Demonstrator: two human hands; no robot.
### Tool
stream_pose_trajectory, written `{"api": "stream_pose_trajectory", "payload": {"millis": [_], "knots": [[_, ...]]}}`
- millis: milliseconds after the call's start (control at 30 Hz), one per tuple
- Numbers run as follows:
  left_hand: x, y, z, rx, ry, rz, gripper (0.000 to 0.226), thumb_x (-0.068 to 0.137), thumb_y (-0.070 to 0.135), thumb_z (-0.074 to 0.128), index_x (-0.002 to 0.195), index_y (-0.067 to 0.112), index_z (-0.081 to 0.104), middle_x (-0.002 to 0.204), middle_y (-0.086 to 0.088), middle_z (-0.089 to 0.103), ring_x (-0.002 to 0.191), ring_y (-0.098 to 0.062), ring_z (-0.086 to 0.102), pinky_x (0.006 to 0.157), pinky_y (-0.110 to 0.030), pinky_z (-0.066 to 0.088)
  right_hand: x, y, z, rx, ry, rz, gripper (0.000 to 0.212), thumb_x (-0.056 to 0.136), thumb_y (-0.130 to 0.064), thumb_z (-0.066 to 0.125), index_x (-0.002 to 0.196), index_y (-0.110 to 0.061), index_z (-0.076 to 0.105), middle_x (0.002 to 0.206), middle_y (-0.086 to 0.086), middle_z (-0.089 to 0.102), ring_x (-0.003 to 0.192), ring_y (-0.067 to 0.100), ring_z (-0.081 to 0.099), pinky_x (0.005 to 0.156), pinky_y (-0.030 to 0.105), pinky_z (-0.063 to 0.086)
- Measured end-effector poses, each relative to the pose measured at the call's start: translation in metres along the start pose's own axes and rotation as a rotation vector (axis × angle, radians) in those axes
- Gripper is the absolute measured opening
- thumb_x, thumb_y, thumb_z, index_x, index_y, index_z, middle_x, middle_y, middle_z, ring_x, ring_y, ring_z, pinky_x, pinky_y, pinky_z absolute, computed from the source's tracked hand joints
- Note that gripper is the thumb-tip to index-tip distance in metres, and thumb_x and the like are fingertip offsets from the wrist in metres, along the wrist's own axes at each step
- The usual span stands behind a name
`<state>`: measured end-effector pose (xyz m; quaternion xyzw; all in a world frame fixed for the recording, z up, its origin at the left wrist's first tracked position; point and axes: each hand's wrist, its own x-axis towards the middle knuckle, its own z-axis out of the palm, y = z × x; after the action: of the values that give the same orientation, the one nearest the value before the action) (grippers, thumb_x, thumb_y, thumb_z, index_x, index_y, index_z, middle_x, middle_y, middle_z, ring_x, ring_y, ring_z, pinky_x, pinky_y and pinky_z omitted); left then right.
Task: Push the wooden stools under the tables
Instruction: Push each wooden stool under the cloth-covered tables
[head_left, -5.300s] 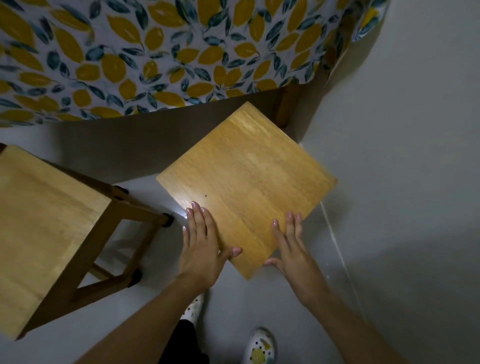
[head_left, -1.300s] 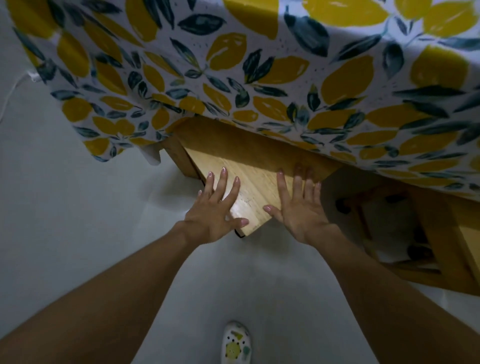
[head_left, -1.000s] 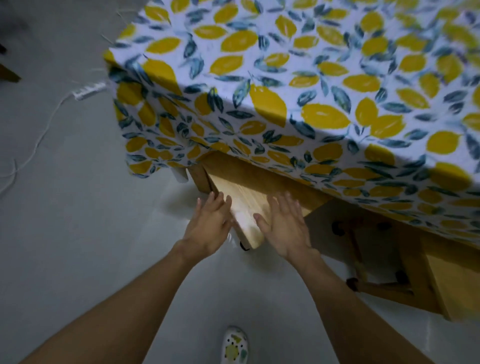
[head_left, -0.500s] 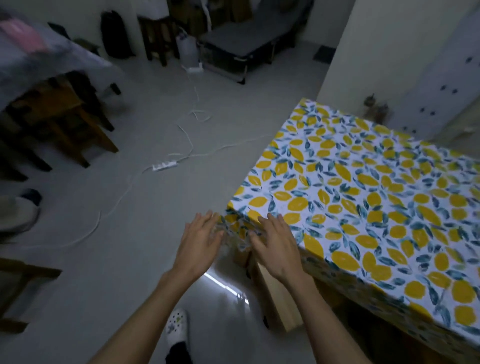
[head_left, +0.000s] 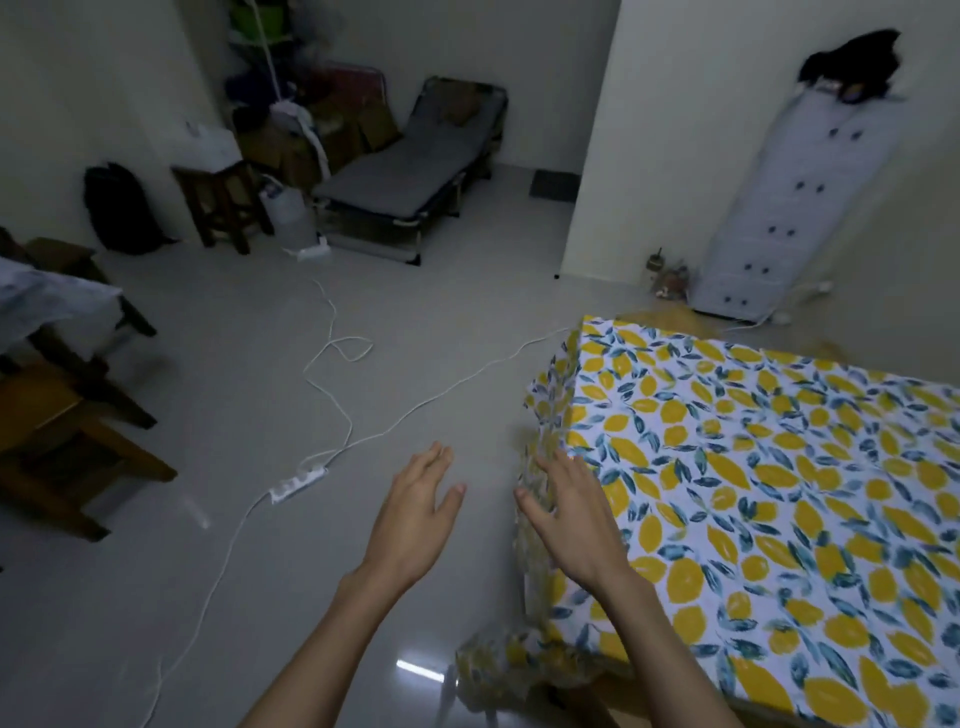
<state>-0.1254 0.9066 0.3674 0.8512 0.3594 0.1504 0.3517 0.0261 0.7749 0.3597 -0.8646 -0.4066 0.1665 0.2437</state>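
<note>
Item: I am seeing left hand (head_left: 415, 512) and right hand (head_left: 571, 514) both hovering spread, holding nothing. Wooden stool (head_left: 67, 441) standing at nine o'clock; lemon-print table (head_left: 779, 467) at three o'clock.

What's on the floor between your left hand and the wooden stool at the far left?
In the head view, a white power strip with its cord lies on bare floor between the left hand and the stool.
</note>
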Motion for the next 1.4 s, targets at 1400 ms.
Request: {"api": "stream_pose_trajectory", "payload": {"millis": [1400], "knots": [[0.949, 0.132, 0.133, -0.011, -0.686, 0.726, 0.043, 0.097, 0.031, 0.047, 0.139, 0.027, 0.043, 0.153, 0.007, 0.03, 0.144, -0.014, 0.017, 0.113, -0.025, 0.013, 0.747, 0.138, -0.167, 0.037, 0.582, 0.83, 0.065, 0.095, -0.058, 0.039, 0.15, -0.026, 0.027, 0.162, 0.0, 0.014, 0.15, 0.021, 0.006, 0.121, 0.041, 0.009]]}}
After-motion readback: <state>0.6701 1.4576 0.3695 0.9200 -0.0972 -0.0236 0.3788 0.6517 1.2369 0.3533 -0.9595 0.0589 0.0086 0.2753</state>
